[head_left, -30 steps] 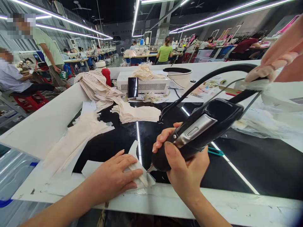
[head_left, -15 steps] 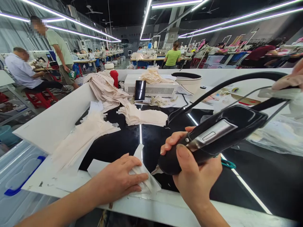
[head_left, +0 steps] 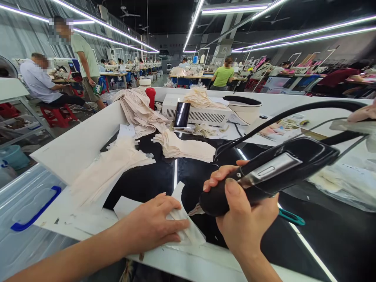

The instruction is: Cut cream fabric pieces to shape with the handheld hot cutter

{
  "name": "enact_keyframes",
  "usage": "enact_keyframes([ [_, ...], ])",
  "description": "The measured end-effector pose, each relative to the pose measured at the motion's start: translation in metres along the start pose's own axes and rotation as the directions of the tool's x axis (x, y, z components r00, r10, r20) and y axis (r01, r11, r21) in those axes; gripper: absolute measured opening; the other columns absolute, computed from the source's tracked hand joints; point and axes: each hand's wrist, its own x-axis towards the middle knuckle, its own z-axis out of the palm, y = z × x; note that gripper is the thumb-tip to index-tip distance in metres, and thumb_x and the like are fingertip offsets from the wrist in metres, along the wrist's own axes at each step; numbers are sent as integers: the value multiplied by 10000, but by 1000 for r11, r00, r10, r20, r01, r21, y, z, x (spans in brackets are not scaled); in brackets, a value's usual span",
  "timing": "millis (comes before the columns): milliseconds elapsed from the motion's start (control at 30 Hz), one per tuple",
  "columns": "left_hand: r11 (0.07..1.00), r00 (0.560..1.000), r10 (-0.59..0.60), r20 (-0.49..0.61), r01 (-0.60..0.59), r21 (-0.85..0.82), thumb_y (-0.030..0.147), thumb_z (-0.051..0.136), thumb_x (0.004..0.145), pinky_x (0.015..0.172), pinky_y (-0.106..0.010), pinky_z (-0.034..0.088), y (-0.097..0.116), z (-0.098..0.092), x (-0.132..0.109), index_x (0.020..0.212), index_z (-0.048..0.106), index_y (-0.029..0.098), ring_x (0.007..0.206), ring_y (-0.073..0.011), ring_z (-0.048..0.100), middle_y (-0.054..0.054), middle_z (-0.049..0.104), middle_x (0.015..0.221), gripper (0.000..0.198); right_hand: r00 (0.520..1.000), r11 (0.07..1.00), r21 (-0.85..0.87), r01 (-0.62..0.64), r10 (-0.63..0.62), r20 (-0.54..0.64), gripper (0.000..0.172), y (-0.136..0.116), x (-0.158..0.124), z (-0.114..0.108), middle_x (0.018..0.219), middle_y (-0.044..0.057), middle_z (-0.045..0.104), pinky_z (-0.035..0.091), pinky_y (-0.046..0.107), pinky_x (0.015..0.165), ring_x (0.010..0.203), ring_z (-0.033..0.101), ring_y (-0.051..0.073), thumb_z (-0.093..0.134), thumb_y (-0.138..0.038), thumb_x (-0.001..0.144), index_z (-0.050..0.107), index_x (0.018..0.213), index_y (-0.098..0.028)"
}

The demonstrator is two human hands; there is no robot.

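Observation:
My left hand (head_left: 160,223) lies with fingers spread over a small white fabric piece (head_left: 195,235) at the table's front edge, pressing it down on a white sheet (head_left: 125,206). A narrow strip of the piece (head_left: 178,190) sticks up past my fingers. My right hand (head_left: 246,215) is wrapped round a black corded hand tool (head_left: 273,172) with a silver plate on its side. Its flat metal tip (head_left: 196,210) points left, close to the piece's right edge; whether they touch I cannot tell. The thick cord (head_left: 293,109) loops over the table.
Cream fabric stacks lie at the middle (head_left: 186,147) and left (head_left: 108,168). Behind them are a phone (head_left: 181,114), a white vented box (head_left: 208,116) and a round bin (head_left: 245,109). A teal-handled tool (head_left: 290,216) lies right. Another person's hand (head_left: 362,112) holds white material at far right.
The view has shifted, so everything sits lower and farther right. The tool's tip has moved up a little relative to the fabric edge. My left hand stays on the fabric.

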Motion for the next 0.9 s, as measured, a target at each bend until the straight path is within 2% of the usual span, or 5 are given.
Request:
enact_keyframes([
  [267,999,999,-50,15,50,14,410,745,969,1118,-571,519,15,-2,1,1338,615,198,1249,-307,632,-173,639,1285,445,1000,1000,-21,3,-3,18,344,5,0,2,785,-57,685,552,302,532,579,631,147,846,-336,826,610,1069,-274],
  [400,996,996,-86,25,87,-23,377,663,1029,1082,-456,564,18,-10,5,1302,610,135,1165,-272,665,-149,682,1228,369,999,1000,-8,16,-16,32,359,4,-1,0,790,-56,693,567,294,541,586,641,144,855,-343,824,617,1083,-272],
  [600,994,995,83,-57,-87,-67,207,444,1105,1161,-422,498,-17,-19,23,1150,657,109,1131,-234,675,-127,709,1181,239,999,1000,16,22,-23,45,341,6,-2,-2,796,-56,695,581,272,538,590,651,136,853,-311,830,620,1077,-277],
  [733,979,990,142,16,-139,-148,163,423,1094,1036,-333,572,-39,-19,29,1170,663,104,1122,-226,676,-142,711,1194,259,998,1000,6,30,-30,47,327,7,-3,-2,811,-50,697,587,269,533,595,656,135,838,-283,841,620,1085,-279],
  [900,973,987,147,72,-131,-190,174,419,1105,1029,-349,577,-50,-19,24,1218,674,110,1136,-232,682,-148,714,1242,287,997,998,5,61,-61,53,317,5,-4,0,803,-50,696,588,266,535,584,654,127,812,-236,852,612,1094,-280],
])
